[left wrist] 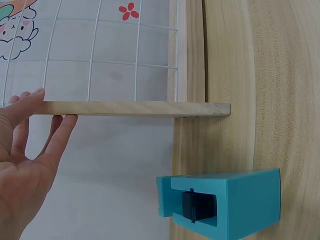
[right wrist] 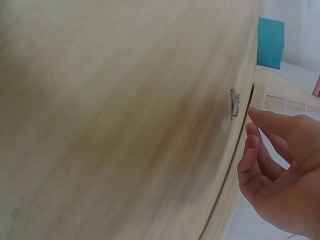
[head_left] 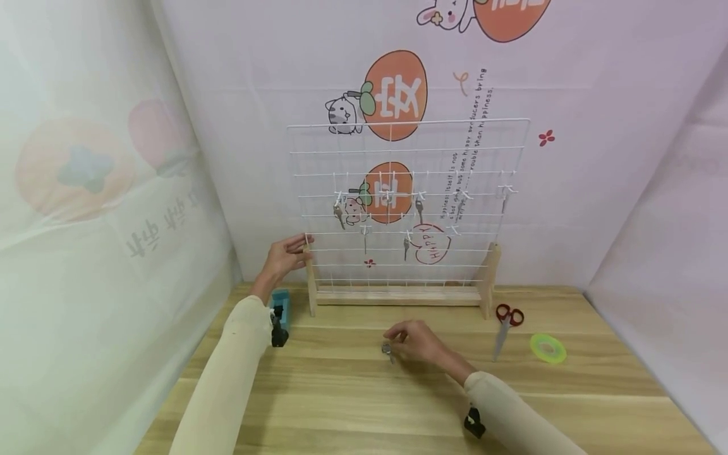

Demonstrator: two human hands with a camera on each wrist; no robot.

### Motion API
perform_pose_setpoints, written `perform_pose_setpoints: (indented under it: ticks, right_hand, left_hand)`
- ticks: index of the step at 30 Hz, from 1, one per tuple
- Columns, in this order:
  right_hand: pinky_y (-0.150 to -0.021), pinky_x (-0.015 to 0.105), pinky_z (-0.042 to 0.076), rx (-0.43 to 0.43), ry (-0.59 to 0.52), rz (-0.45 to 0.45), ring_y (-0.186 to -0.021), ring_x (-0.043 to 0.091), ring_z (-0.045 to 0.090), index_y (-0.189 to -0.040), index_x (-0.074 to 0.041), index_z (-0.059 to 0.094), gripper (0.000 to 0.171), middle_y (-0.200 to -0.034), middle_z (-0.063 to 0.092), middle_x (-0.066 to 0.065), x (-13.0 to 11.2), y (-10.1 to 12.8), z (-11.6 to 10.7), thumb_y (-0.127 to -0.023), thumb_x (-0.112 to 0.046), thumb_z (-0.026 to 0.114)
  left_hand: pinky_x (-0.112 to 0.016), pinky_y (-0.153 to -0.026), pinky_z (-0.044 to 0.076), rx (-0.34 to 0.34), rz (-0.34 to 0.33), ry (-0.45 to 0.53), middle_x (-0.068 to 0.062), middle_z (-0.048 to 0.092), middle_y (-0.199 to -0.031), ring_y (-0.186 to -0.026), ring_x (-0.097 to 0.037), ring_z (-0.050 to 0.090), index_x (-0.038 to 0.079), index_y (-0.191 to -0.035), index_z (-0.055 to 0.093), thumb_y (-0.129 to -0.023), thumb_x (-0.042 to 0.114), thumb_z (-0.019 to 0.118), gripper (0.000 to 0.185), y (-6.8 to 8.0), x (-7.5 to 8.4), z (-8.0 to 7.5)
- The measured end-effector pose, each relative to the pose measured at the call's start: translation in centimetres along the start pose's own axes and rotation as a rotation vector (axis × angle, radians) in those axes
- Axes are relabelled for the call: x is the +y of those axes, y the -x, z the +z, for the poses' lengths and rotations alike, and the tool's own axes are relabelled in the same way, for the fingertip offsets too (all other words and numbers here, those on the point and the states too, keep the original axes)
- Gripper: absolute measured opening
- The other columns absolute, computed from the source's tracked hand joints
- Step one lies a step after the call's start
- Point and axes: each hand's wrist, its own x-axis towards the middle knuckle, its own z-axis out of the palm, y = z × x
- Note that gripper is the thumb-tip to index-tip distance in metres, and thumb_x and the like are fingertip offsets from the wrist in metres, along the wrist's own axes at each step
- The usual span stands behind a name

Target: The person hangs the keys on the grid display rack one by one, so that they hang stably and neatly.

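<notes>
A white wire grid rack [head_left: 398,265] stands upright in wooden end supports, with several keys hung on it, among them a key [head_left: 419,208] near its middle. My left hand [head_left: 286,256] holds the left wooden support [left wrist: 135,108], its thumb on one side and fingers on the other. Over the table in front of the rack is my right hand [head_left: 418,341], fingers loosely bent and holding nothing. Just beside its fingertips lies a small silver key [right wrist: 234,104] on the wood, with a narrow gap between them in the right wrist view.
Red-handled scissors [head_left: 503,328] lie to the right of the rack, with a yellow-green tape roll [head_left: 548,348] beyond them. A teal box-shaped holder [left wrist: 252,202] with a black part sits by the left support. White printed cloth [head_left: 273,189] walls the table.
</notes>
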Motion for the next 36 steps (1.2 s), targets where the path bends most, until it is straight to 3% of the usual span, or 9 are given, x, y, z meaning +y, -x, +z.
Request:
perform_pose_setpoints:
  ticks: [4,10,19,36]
  right_hand:
    - [-0.076,0.028,0.061,-0.028,0.008,-0.007,-0.085,0.020,0.072,-0.107,0.001,0.078,0.018,-0.100,0.078,0.013,0.1,-0.1,0.3,-0.089,0.002,0.080]
    - [-0.071,0.024,0.055,-0.090,0.076,-0.050,-0.083,0.014,0.066,-0.108,-0.002,0.079,0.014,-0.101,0.077,0.008,0.4,-0.2,0.6,-0.094,-0.002,0.076]
    - [-0.074,0.028,0.057,-0.112,0.131,-0.088,-0.092,0.023,0.067,-0.111,-0.002,0.079,0.017,-0.103,0.072,0.009,0.0,0.0,0.6,-0.095,-0.005,0.076]
    - [-0.078,0.030,0.061,-0.018,0.259,-0.095,-0.090,0.013,0.072,-0.106,-0.008,0.079,0.011,-0.102,0.078,0.002,0.1,-0.1,1.1,-0.099,-0.008,0.071]
  left_hand:
    - [-0.051,-0.107,0.051,0.002,0.006,-0.006,-0.012,0.056,-0.151,-0.136,-0.040,0.053,0.006,-0.152,0.053,-0.099,-0.007,0.065,0.056,0.0,0.0,-0.1]
    - [-0.052,-0.108,0.050,-0.001,0.012,-0.010,-0.012,0.056,-0.151,-0.138,-0.040,0.051,0.005,-0.152,0.052,-0.099,-0.007,0.064,0.055,0.0,-0.2,0.0]
    - [-0.052,-0.109,0.048,-0.016,0.019,-0.006,-0.013,0.053,-0.153,-0.137,-0.038,0.053,0.007,-0.152,0.053,-0.100,-0.006,0.065,0.055,-0.1,-0.2,-0.1]
    - [-0.049,-0.107,0.051,-0.007,0.025,0.007,-0.013,0.055,-0.152,-0.140,-0.039,0.050,0.004,-0.151,0.054,-0.100,-0.008,0.063,0.053,0.0,-0.2,-0.1]
